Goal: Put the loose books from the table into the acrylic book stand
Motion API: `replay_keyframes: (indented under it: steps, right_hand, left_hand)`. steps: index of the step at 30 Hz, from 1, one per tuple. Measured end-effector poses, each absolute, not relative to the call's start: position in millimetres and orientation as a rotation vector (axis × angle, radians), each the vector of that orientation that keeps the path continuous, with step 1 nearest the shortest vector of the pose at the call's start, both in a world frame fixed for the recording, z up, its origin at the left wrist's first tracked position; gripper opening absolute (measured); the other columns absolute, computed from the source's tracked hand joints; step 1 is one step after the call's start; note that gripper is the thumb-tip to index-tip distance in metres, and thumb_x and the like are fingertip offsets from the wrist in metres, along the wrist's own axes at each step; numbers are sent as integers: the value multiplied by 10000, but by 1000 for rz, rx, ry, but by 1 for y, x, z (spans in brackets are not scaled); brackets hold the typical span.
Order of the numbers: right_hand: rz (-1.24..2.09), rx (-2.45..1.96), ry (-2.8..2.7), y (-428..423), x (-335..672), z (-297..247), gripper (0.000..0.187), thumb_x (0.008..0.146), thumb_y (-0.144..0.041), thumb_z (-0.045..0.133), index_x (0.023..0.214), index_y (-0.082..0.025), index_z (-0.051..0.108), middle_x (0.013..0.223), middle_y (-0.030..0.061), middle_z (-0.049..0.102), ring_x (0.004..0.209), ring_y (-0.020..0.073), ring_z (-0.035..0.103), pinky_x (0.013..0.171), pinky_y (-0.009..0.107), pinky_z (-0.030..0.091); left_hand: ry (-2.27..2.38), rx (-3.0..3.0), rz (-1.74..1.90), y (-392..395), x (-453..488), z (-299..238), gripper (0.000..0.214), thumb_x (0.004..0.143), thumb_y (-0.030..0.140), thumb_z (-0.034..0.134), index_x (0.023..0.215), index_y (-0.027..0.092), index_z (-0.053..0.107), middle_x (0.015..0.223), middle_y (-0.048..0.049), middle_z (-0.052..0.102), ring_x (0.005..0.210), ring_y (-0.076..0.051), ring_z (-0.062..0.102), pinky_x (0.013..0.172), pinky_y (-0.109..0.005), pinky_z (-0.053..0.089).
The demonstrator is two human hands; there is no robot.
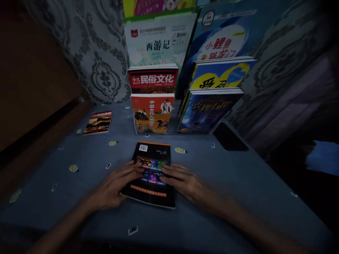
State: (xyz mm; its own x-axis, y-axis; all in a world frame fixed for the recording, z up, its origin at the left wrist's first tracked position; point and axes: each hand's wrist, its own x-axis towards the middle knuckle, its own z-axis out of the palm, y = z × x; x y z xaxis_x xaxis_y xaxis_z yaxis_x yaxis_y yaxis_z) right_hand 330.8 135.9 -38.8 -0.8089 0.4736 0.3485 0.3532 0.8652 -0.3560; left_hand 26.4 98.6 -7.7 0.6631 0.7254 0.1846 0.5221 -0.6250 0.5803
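Note:
A black book (152, 194) with a barcode near its top and rows of small coloured pictures lies before me, back cover up. My left hand (116, 185) grips its left edge, fingers stretched over the cover. From the opposite side, my right hand (186, 181) holds the right edge, its fingertips on the coloured pictures. Both thumbs are hidden or hard to make out. The book's lower edge looks slightly raised from the blue tablecloth (92, 225).
Upright books stand in two stepped stacks behind, with an orange book (152, 114) front left and a dark blue book (206, 113) front right. A small book (97, 122) lies flat at the left. A dark flat object (230, 137) lies at the right, near the table edge.

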Motion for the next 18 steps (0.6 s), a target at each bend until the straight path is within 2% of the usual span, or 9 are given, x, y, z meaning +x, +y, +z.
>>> replay_keyframes:
  steps: [4, 7, 12, 18]
  right_hand:
    - [480, -654, -2740, 128, 342, -19, 433, 949, -186, 454, 1352, -298, 565, 1391, 52, 604, 1321, 193, 529, 1147, 491, 383]
    - [577, -653, -2736, 134, 327, 0, 475, 951, -223, 482, 1420, -297, 493, 1401, 34, 595, 1339, 180, 508, 1172, 456, 361]
    - [553, -677, -2763, 163, 247, -8, 470, 967, -170, 373, 1419, -103, 480, 1489, 156, 482, 1410, 213, 413, 1177, 439, 344]
    - [432, -845, -2656, 193, 214, -34, 482, 993, -254, 374, 1424, -52, 451, 1512, 203, 433, 1453, 235, 331, 1183, 449, 332]
  left_hand:
    - [924, 2465, 534, 91, 25, -22, 433, 875, 236, 607, 1301, 234, 533, 1379, -100, 597, 1368, -273, 469, 1202, -520, 272]
    - [924, 2483, 538, 91, 26, -22, 463, 859, 173, 585, 1313, 229, 517, 1393, -98, 582, 1377, -261, 457, 1207, -519, 265]
    - [958, 2511, 489, 89, 30, -17, 437, 824, 113, 540, 1250, 210, 544, 1333, -99, 614, 1330, -248, 506, 1212, -485, 269]
    - [933, 2539, 468, 91, 28, -19, 492, 795, 103, 544, 1273, 218, 521, 1372, -102, 591, 1371, -262, 463, 1210, -501, 257]
